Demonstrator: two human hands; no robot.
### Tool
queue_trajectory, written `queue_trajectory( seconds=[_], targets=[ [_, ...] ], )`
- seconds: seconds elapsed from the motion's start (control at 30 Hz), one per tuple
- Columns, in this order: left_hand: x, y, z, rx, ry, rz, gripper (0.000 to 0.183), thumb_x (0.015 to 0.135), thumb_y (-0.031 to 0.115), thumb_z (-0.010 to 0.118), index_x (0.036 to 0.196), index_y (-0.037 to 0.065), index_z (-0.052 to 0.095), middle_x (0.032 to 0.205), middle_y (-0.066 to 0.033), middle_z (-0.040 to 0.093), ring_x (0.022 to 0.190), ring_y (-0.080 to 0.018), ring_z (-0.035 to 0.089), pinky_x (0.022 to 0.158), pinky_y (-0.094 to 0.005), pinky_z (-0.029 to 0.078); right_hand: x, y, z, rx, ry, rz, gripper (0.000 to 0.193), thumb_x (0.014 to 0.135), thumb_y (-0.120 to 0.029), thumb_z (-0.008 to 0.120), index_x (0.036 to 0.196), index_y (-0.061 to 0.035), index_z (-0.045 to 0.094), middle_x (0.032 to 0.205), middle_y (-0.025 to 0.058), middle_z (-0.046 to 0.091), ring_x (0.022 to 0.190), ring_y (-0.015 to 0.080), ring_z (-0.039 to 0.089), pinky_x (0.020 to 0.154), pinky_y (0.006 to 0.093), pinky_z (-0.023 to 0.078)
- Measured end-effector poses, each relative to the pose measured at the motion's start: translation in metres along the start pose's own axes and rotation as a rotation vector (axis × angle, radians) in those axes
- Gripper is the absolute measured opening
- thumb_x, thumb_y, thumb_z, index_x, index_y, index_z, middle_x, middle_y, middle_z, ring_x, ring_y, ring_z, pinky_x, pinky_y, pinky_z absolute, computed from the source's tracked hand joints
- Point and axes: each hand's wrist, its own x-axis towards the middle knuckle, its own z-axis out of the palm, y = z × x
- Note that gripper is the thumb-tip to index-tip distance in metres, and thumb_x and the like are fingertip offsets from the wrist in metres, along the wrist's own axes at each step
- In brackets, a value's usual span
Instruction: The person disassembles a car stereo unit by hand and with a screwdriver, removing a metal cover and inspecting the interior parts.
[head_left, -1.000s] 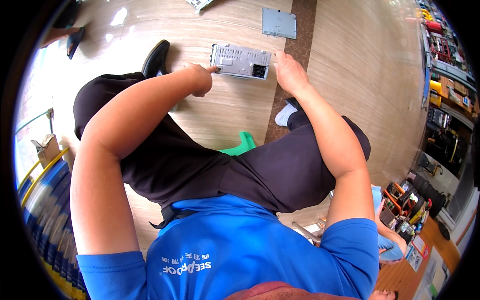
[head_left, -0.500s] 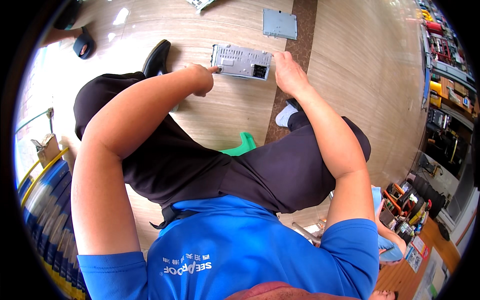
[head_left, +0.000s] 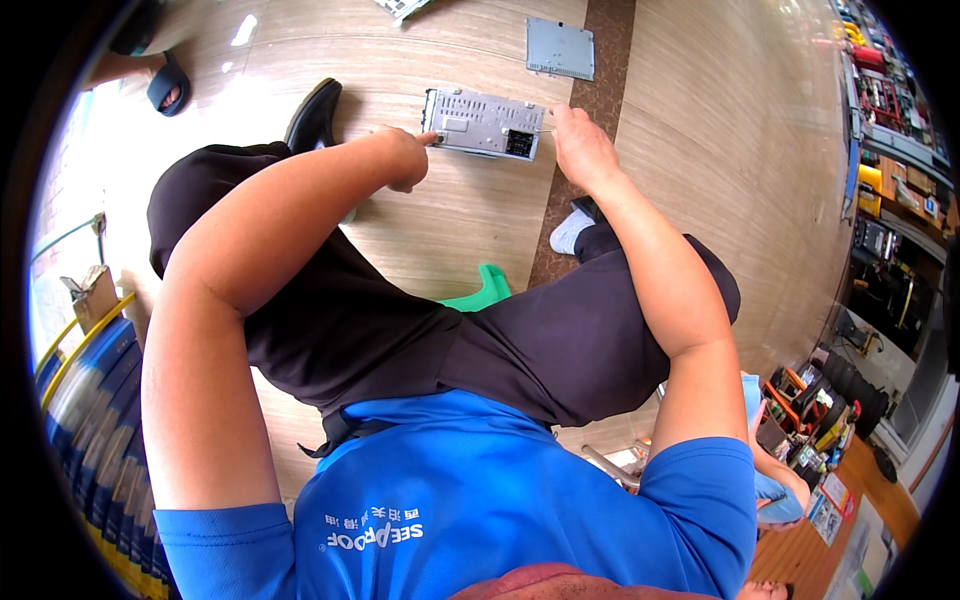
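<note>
A: Two hands at the grey metal unit (head_left: 483, 122) on the floor (head_left: 440, 220)?
B: Yes. Left hand (head_left: 403, 155) curled, fingertip on its left end; right hand (head_left: 580, 148) has shifted slightly, fingers loosely bent at its right end.

A grey metal electronics unit (head_left: 484, 122) lies on the wooden floor (head_left: 460, 215), its connector side facing the seated person. The left hand (head_left: 402, 157) touches the unit's left end with a fingertip, fingers mostly curled, while the right hand (head_left: 582, 148) rests at its right end. A flat grey metal plate (head_left: 559, 48) lies farther off, and a black shoe (head_left: 313, 117) sits left of the unit.
</note>
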Motion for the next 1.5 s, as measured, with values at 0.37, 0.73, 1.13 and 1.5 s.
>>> queue_trajectory(
  seconds=[0.37, 0.73, 1.13, 1.5],
  targets=[
    [0.002, 0.002, -0.001, 0.014, 0.003, 0.016, 0.047, 0.092, 0.033, 0.068, 0.134, 0.014, 0.062, 0.168, -0.0012, 0.008, 0.125, -0.0333, 0.058, 0.094, -0.0514, 0.051, -0.001, 0.005, 0.003, -0.025, 0.054, -0.035, 0.031, 0.094, -0.012, 0.057, 0.124, -0.008, 0.051, 0.109, 0.0216, 0.061, 0.1, 0.0435, 0.062, 0.085, 0.0516, 0.051],
    [0.001, 0.0, 0.0, 0.022, 0.0, 0.015, 0.047, 0.093, 0.033, 0.068, 0.136, 0.016, 0.061, 0.168, -0.0016, 0.009, 0.127, -0.0329, 0.056, 0.095, -0.052, 0.049, -0.001, 0.006, 0.006, 0.012, 0.011, -0.05, 0.031, 0.091, -0.005, 0.05, 0.122, -0.0073, 0.051, 0.115, 0.025, 0.058, 0.103, 0.0445, 0.062, 0.088, 0.0528, 0.052],
    [0.002, 0.001, -0.001, 0.028, -0.012, 0.008, 0.05, 0.093, 0.034, 0.067, 0.138, 0.014, 0.059, 0.168, -0.0012, 0.008, 0.127, -0.0324, 0.057, 0.096, -0.0509, 0.049, 0.0, 0.007, 0.004, 0.017, 0.004, -0.065, 0.036, 0.092, -0.009, 0.059, 0.127, -0.0091, 0.052, 0.115, 0.0223, 0.056, 0.101, 0.0436, 0.061, 0.086, 0.0514, 0.051],
    [0.001, 0.0, 0.001, 0.032, 0.0, 0.026, 0.049, 0.093, 0.034, 0.068, 0.136, 0.015, 0.059, 0.168, -0.0019, 0.009, 0.125, -0.0322, 0.057, 0.095, -0.0492, 0.051, 0.001, 0.004, 0.001, 0.004, -0.048, -0.008, 0.03, 0.092, -0.005, 0.05, 0.121, -0.0089, 0.054, 0.118, 0.0232, 0.057, 0.106, 0.0421, 0.062, 0.087, 0.0508, 0.052]
  ],
)
